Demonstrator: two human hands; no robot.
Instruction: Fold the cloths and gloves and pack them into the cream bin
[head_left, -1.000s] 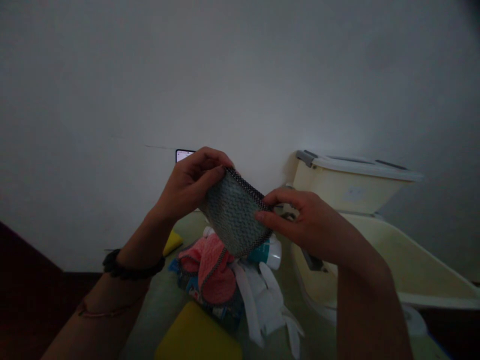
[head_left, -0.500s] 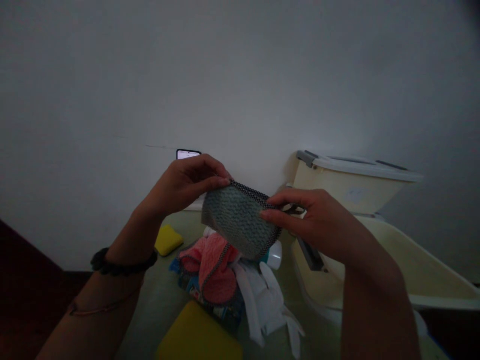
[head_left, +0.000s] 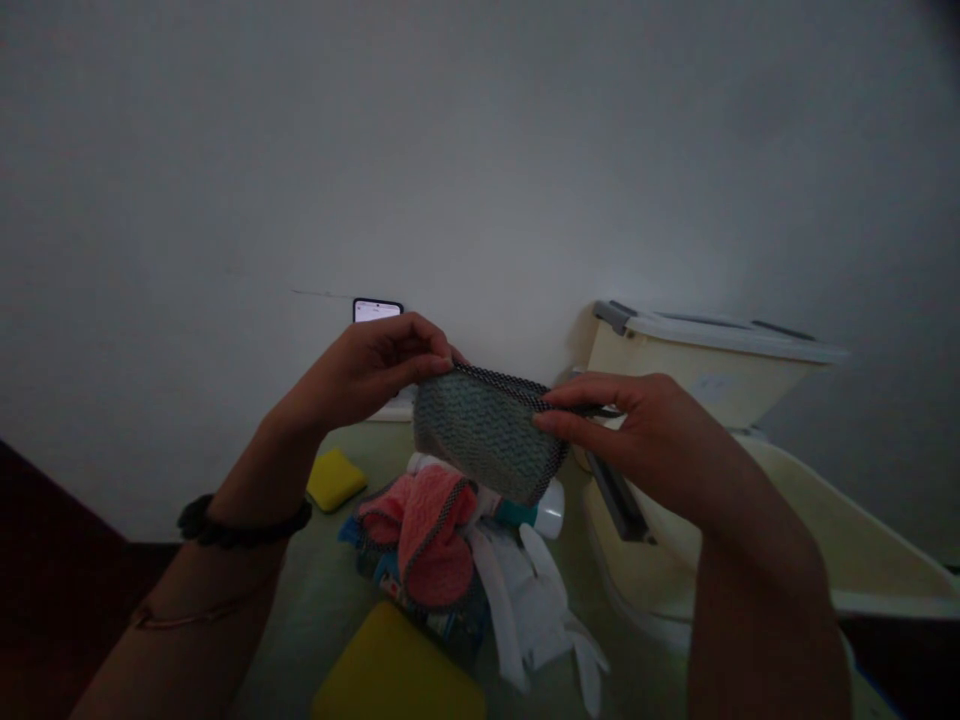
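Observation:
A grey-green cleaning cloth (head_left: 487, 430) with a dark checked border hangs between my two hands, above the table. My left hand (head_left: 401, 355) pinches its upper left edge between thumb and fingers. At the upper right edge, my right hand (head_left: 615, 415) grips the border the same way. Below the cloth lies a crumpled pink cloth (head_left: 435, 530) with the same kind of border, on top of a blue package (head_left: 457, 625). Beside it is a white glove (head_left: 532, 600), and a white and teal bottle (head_left: 529, 512) lies partly hidden behind.
To the right stands a cream storage bin (head_left: 840, 520) with its lid (head_left: 690, 370) raised against the wall. Yellow sponges lie on the table, a small one (head_left: 336, 480) at left and a large one (head_left: 397, 675) in front. A lit phone (head_left: 377, 310) leans at the back.
Both hands have spread slightly apart, pulling the cloth's top edge straighter. The cloth's lower edge has risen a little, and more of the bottle shows beneath it.

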